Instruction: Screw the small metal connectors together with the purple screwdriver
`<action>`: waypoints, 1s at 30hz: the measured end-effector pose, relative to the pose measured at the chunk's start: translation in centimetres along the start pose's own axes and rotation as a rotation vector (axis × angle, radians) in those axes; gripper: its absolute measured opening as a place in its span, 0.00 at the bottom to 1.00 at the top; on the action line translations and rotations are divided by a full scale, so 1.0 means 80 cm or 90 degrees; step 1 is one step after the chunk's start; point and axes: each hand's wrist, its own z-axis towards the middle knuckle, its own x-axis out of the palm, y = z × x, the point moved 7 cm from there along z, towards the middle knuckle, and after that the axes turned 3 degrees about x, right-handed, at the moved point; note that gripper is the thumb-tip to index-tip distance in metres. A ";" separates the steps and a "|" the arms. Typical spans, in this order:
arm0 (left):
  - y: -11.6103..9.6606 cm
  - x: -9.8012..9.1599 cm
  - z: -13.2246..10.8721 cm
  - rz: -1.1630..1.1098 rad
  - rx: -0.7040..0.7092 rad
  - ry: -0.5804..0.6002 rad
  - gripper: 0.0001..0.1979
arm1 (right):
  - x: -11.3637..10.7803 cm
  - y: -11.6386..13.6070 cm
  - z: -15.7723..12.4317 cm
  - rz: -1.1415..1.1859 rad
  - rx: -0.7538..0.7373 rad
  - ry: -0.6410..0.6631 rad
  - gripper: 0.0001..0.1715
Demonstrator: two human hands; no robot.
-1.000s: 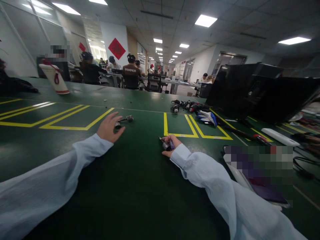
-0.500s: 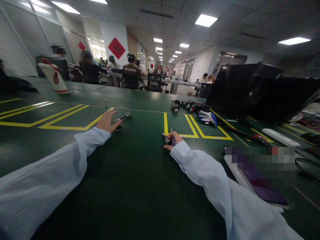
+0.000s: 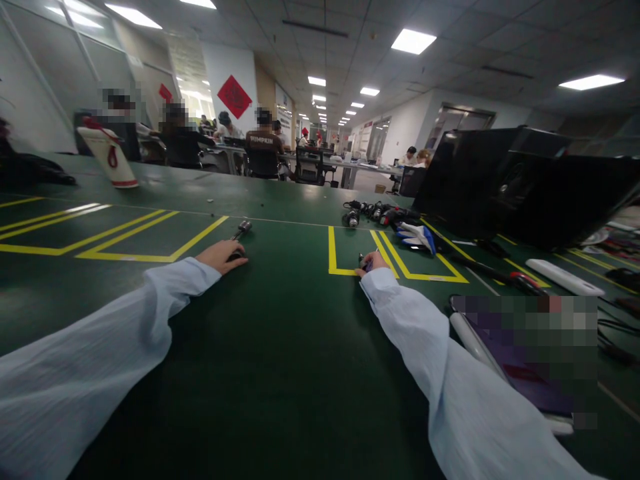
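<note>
On the green table (image 3: 280,347), my left hand (image 3: 221,256) curls over a small dark round part (image 3: 236,255), thumb stretched to the right. A metal piece with a cylindrical end (image 3: 244,227) lies just beyond its fingers. My right hand (image 3: 373,261) is closed round a small metal and purple object (image 3: 365,264), over the yellow-taped rectangle at right of centre. Its fingers hide much of that object.
Several dark metal parts (image 3: 352,217) and a blue-and-white glove (image 3: 417,237) lie at the right back. Black monitors (image 3: 465,173) stand behind. A phone (image 3: 525,360) lies near my right sleeve, a white cup (image 3: 111,157) at the left back. People sit beyond.
My left hand has come down over the round part, and the metal piece has shifted slightly left and turned. My right hand has moved right and slightly away with its object.
</note>
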 end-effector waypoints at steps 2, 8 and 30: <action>0.001 -0.003 0.001 0.015 0.010 -0.019 0.23 | -0.007 -0.002 0.001 0.016 -0.005 -0.018 0.16; -0.043 -0.018 -0.011 -0.003 0.046 -0.074 0.19 | -0.033 0.020 -0.005 0.125 -0.063 -0.073 0.17; -0.214 -0.017 -0.076 -0.284 0.227 -0.033 0.09 | 0.022 0.162 -0.182 0.309 -0.338 0.217 0.07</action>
